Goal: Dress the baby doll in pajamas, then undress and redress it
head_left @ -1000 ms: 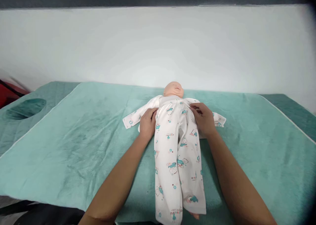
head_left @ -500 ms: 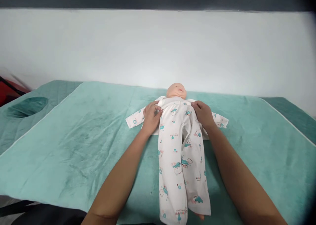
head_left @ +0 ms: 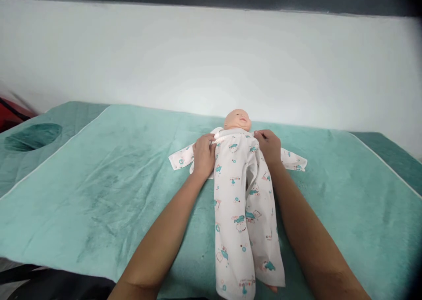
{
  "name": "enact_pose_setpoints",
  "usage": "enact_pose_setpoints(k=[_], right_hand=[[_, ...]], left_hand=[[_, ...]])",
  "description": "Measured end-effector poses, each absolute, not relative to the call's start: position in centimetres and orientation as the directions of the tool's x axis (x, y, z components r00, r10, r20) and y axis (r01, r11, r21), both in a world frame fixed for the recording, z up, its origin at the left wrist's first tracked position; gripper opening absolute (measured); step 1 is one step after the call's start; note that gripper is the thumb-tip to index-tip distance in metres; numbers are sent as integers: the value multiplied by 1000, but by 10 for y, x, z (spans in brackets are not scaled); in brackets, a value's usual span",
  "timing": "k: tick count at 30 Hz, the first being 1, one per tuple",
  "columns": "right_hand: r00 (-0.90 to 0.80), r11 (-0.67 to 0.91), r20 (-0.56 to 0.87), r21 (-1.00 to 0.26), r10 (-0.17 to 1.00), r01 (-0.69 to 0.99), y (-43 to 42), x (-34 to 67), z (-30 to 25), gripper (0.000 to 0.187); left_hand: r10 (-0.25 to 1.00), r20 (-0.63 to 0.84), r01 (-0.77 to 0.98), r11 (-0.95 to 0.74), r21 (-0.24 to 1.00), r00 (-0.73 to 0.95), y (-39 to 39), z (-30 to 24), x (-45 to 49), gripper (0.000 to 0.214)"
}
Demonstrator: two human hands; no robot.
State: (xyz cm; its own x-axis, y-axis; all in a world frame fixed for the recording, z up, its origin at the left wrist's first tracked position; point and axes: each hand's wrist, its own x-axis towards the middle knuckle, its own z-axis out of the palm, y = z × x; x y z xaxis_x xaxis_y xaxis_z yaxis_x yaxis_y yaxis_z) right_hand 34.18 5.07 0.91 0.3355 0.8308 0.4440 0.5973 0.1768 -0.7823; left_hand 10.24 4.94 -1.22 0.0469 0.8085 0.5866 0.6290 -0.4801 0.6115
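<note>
A baby doll [head_left: 238, 119] lies on its back on a teal towel [head_left: 99, 177], head toward the wall. It wears a white printed top with sleeves spread out and white printed trousers [head_left: 244, 207] pulled high up the chest. My left hand [head_left: 203, 155] pinches the left side of the trouser waistband near the doll's shoulder. On the other side my right hand [head_left: 268, 147] grips the same waistband. A bare doll foot peeps out at the bottom of the right trouser leg.
The towel covers a darker teal padded table [head_left: 389, 150] with a round face hole [head_left: 31, 136] at far left. A white wall runs behind. Something red [head_left: 9, 113] shows at the left edge.
Both hands have slid from the doll's waist up toward its shoulders, drawing the trouser waistband higher on the chest.
</note>
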Motion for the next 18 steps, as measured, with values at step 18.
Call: enact_pose_setpoints(k=[18], right_hand=[[-324,419,266,-530,908,737,-55,363,-7,25]], left_hand=[[891,395,855,-373,360,223,7,-4,92,22]])
